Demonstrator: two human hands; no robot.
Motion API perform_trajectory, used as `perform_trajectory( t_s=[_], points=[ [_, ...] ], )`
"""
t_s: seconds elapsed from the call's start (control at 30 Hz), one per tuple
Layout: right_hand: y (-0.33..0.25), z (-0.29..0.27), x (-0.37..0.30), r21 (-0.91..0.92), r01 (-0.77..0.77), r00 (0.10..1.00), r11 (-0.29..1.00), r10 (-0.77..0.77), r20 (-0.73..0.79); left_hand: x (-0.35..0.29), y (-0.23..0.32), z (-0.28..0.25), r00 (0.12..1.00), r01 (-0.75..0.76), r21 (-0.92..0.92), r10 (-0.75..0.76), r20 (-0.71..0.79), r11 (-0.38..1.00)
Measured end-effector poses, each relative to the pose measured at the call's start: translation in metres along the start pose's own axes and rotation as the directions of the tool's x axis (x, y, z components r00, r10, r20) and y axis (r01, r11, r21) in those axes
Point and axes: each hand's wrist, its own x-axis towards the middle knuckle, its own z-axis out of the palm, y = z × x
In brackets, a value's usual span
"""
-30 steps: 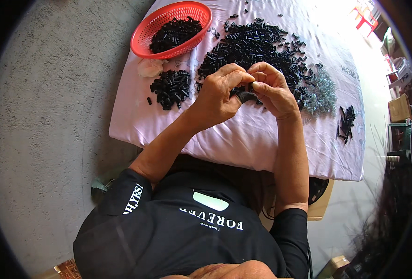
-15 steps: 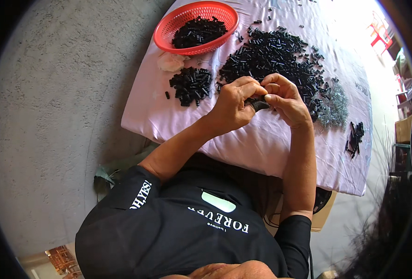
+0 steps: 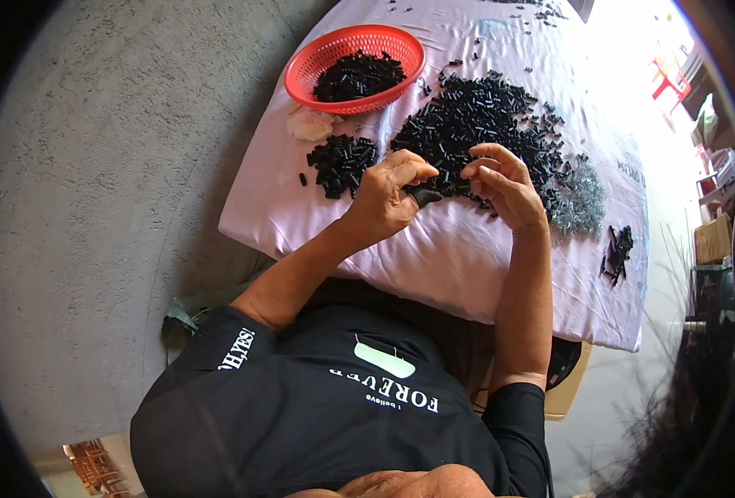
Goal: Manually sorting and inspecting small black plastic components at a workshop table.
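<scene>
Over the near edge of a large heap of small black tubular pieces (image 3: 475, 116), my two hands are held apart. My left hand (image 3: 388, 195) is closed, its fingers bent toward a thumb wearing a black cover (image 3: 424, 197); whatever it grips is too small or hidden to name. Curled fingers and thumb meet on my right hand (image 3: 507, 187), and I cannot make out anything between them. Left of my left hand lies a smaller pile of black pieces (image 3: 342, 163). Beside the large heap, on the right, is a tangle of thin silvery metal parts (image 3: 581, 199).
A red plastic basket (image 3: 413, 70) holding more black pieces stands at the far left on the pink cloth (image 3: 284, 195). Next to it is a crumpled pale cloth (image 3: 311, 124). Several longer black pieces (image 3: 618, 253) lie near the right edge. A red stool (image 3: 670, 83) stands far right.
My hands, together over the heap before, have separated. The left has moved left toward the smaller pile; the right has stayed nearly in place. The view has shifted slightly.
</scene>
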Motion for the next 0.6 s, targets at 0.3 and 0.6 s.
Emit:
perform_trajectory(
  t_s=[0.3, 0.6],
  points=[
    [0.000, -0.008, -0.004, 0.040, 0.202, 0.972, 0.978, -0.196, -0.132, -0.018, -0.014, -0.023, 1.000, 0.011, 0.096, -0.012, 0.016, 0.995],
    [0.001, -0.013, -0.005, 0.048, 0.269, 0.953, 0.962, -0.259, -0.157, -0.061, -0.028, -0.068, 0.978, 0.200, 0.183, -0.185, -0.094, 0.963]
  ],
)
